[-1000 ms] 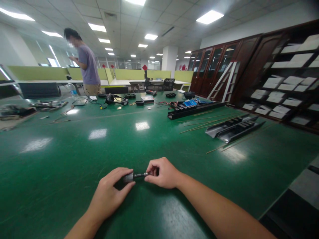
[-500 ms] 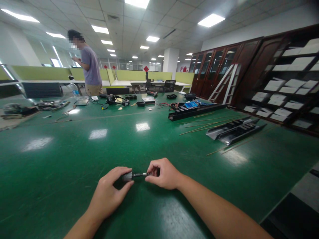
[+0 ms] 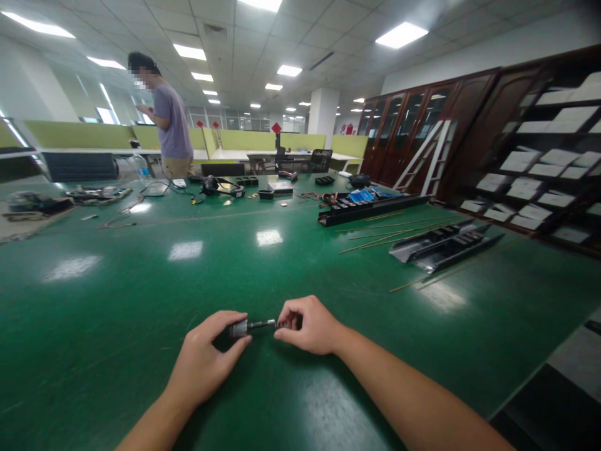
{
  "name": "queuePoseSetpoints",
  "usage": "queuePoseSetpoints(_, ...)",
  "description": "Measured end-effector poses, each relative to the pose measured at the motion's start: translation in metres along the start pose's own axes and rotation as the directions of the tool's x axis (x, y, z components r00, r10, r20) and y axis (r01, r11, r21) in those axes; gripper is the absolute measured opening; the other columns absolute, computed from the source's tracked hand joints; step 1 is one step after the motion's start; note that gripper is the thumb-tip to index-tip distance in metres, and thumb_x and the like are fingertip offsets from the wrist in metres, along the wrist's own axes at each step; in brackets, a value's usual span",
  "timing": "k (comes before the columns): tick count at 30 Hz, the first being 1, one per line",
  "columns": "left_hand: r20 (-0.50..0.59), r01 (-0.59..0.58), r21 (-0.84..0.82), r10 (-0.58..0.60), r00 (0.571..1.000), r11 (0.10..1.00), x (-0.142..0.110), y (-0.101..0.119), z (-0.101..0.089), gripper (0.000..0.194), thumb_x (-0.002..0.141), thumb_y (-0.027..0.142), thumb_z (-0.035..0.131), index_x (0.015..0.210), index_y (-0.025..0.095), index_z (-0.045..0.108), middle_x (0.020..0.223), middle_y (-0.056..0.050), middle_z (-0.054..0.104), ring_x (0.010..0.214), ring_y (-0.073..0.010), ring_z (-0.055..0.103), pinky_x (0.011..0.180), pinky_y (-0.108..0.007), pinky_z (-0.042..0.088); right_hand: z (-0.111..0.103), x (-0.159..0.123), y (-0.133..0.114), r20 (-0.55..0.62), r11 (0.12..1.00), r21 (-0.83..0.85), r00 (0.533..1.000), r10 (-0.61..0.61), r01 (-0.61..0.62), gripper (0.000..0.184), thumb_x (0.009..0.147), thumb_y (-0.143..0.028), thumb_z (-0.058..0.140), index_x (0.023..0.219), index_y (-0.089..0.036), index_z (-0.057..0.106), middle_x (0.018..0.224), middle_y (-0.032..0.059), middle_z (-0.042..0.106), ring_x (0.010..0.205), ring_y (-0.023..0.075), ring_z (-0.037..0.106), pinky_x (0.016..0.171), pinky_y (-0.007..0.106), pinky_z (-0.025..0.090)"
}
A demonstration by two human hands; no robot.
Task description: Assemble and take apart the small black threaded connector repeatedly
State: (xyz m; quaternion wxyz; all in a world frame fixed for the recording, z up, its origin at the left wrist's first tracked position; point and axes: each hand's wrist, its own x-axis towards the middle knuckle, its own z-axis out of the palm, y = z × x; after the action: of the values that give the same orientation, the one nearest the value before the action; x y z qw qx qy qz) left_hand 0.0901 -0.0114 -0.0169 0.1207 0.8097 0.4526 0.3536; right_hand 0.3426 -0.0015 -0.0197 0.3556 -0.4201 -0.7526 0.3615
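Note:
Low over the green table (image 3: 141, 294), near its front edge, both my hands hold one small metal part (image 3: 248, 326): a short grey cylinder with a thin shaft sticking out to the right. My left hand (image 3: 206, 360) pinches the cylinder end between thumb and fingers. My right hand (image 3: 307, 326) is closed in a pinch on the shaft's right end. What the right fingers cover at that end is hidden.
Two long black trays (image 3: 366, 207) (image 3: 444, 244) and thin wooden sticks (image 3: 375, 241) lie at the right. Cables, headphones and small boxes (image 3: 220, 186) crowd the far edge. A person (image 3: 166, 125) stands beyond the table. Dark wooden cabinets (image 3: 516, 144) line the right wall.
Both hands keep their hold on the part. The view has shifted slightly; the hands sit almost where they were.

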Motion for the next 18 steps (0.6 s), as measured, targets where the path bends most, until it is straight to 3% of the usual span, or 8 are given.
queuePoseSetpoints(9,-0.087,0.196,-0.010,-0.197,0.977,0.980,0.005,0.002,-0.002,0.041,0.079,0.055,0.068,0.105,0.023,0.068,0.102,-0.005,0.071,0.094,-0.0241,0.067,0.087,-0.037,0.053,0.000,0.000,-0.002,0.006,1.000,-0.001,1.000,-0.011,0.011,0.018,0.072,-0.029,0.076,0.077,-0.014,0.067,0.060,-0.0010,0.061,0.053,0.0100,0.055,0.052,0.019,0.042)
queuePoseSetpoints(13,-0.121,0.386,-0.205,-0.415,0.902,0.899,0.009,-0.005,-0.002,0.059,0.083,0.060,0.058,0.126,0.020,0.060,0.108,-0.008,0.071,0.098,-0.0244,0.068,0.093,-0.039,0.053,0.000,-0.001,-0.001,0.017,1.000,-0.004,1.000,-0.017,0.017,0.018,0.073,-0.030,0.076,0.077,-0.014,0.066,0.060,-0.0010,0.061,0.053,0.0100,0.055,0.051,0.020,0.042)
queuePoseSetpoints(15,-0.090,0.457,-0.359,-0.517,0.851,0.814,0.010,-0.012,-0.001,0.065,0.084,0.059,0.058,0.134,0.018,0.054,0.110,-0.009,0.071,0.101,-0.0241,0.069,0.096,-0.039,0.052,0.000,0.000,0.001,0.022,1.000,-0.001,1.000,-0.019,0.019,0.018,0.073,-0.030,0.076,0.077,-0.015,0.067,0.061,-0.0008,0.061,0.053,0.0103,0.056,0.052,0.020,0.043)
queuePoseSetpoints(18,-0.046,0.498,-0.557,-0.624,0.780,0.665,0.011,-0.021,0.000,0.058,0.082,0.049,0.068,0.130,0.018,0.057,0.115,-0.010,0.071,0.109,-0.0249,0.066,0.104,-0.041,0.048,0.001,0.001,0.005,0.028,1.000,0.002,1.000,-0.014,0.014,0.020,0.073,-0.032,0.076,0.078,-0.015,0.067,0.062,-0.0002,0.062,0.055,0.0109,0.057,0.053,0.020,0.045)
